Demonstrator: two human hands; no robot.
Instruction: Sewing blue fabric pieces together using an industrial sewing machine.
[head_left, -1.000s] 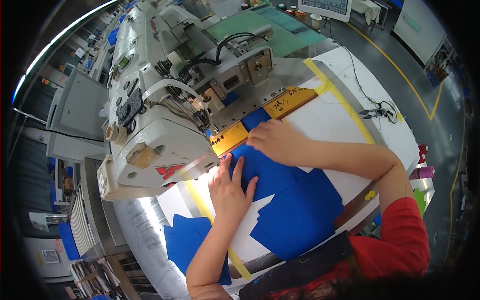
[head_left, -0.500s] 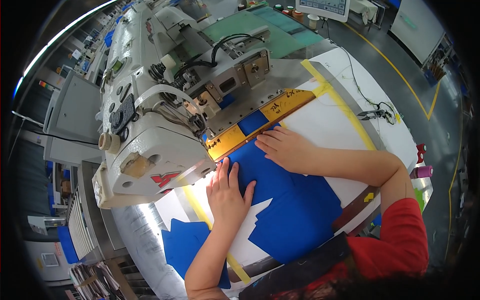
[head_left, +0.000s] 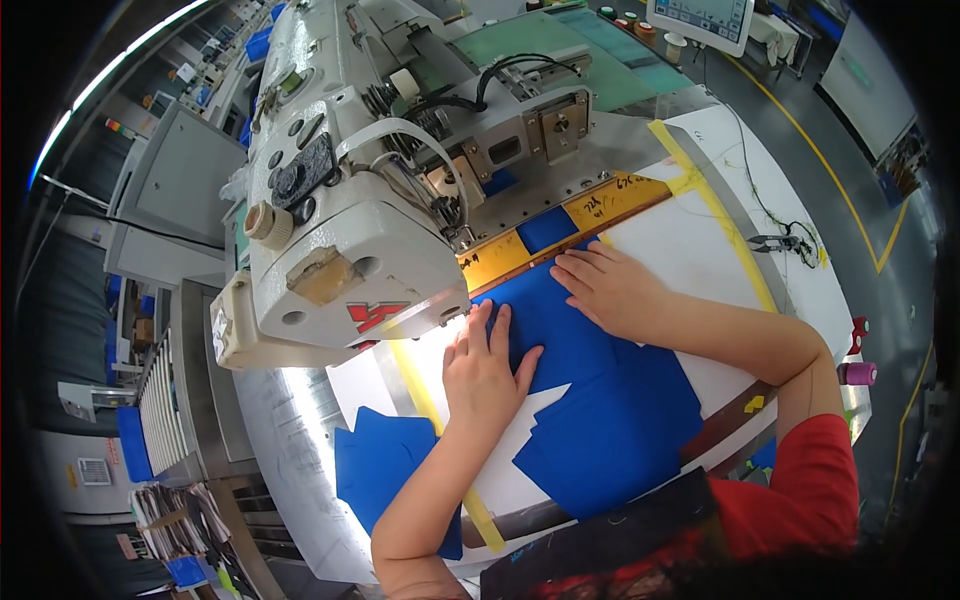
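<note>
Blue cloth [head_left: 600, 410] lies flat across the white work surface, its far edge running up to and under a yellow clamp plate [head_left: 595, 208] of the sewing machine [head_left: 340, 240]. My left hand [head_left: 485, 370], fingers stretched, lies at the cloth's left edge just below the machine head. On the cloth near the plate's brown edge rests my right hand [head_left: 608, 288], palm down with fingers extended. A strip of blue shows through a gap in the plate. Beneath my left forearm lies another blue cloth piece [head_left: 390, 460].
Yellow tape [head_left: 725, 225] marks the white surface on the right. Thread snips [head_left: 775, 243] lie near the right edge, beside loose thread. A purple thread cone [head_left: 857, 373] stands beyond that edge. At the far side are a screen [head_left: 700, 18] and several thread spools.
The whole view has shifted, so the machine and table appear farther right. Both hands stay flat at nearly the same places on the blue cloth.
</note>
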